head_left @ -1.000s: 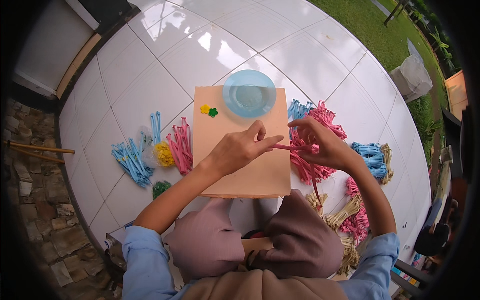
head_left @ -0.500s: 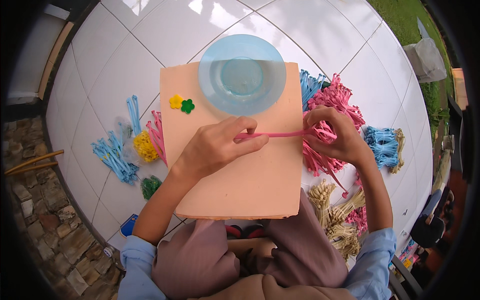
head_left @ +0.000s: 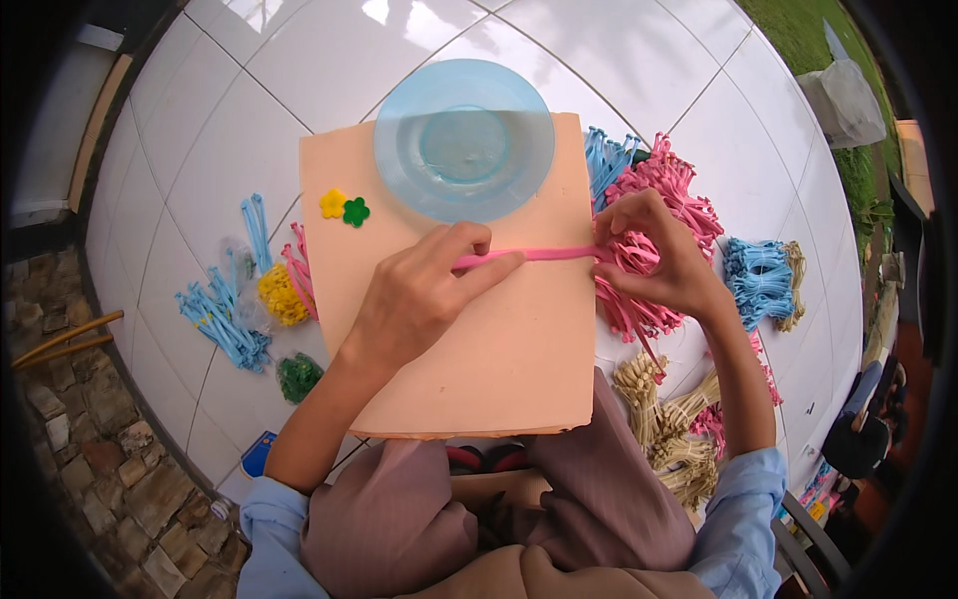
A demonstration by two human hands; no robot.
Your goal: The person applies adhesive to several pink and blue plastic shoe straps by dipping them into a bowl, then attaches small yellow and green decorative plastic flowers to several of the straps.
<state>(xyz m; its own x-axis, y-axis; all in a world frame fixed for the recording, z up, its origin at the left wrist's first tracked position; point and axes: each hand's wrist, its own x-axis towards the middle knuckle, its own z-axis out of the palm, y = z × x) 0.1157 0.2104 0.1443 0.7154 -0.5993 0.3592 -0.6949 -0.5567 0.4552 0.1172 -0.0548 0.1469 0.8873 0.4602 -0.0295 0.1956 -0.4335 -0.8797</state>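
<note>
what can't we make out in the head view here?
- Pink strip: its left end is hidden under the left hand, its right end inside the right hand.
- Blue object at floor edge: cut off by the left forearm.
- Clear bag: contents too small.

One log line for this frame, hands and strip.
left hand: pinches pink strip | right hand: holds its other end | strip: taut over board | bowl: on board

Left hand [head_left: 414, 299] and right hand [head_left: 664, 255] pinched pink strip [head_left: 544, 255] stretched taut across peach board [head_left: 499, 339]; blue bowl [head_left: 464, 140] sat at board's far edge.
</note>
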